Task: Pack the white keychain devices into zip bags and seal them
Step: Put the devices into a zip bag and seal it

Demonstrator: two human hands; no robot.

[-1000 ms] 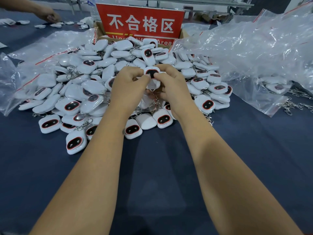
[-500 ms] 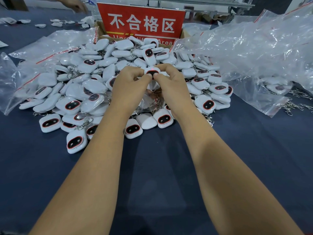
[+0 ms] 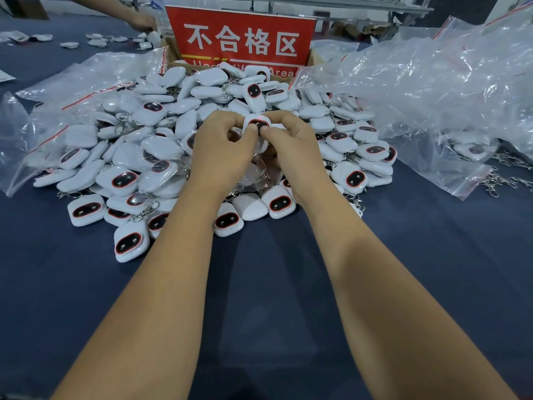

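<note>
Both thumbs have closed over the dark face of the keychain device, which a second ago showed uncovered between the hands. Seen from the head camera, the left hand and right hand pinch that single white device from either side, thumb tips meeting on its red-rimmed window, just above the heap of keychain devices spread across the dark blue tabletop. A clear film (apparently a zip bag, though its edges cannot be made out) hangs below the hands. Loose zip bags billow at right, more at left. Behind the heap stands a red sign; another person's hand reaches in at far left.
</note>
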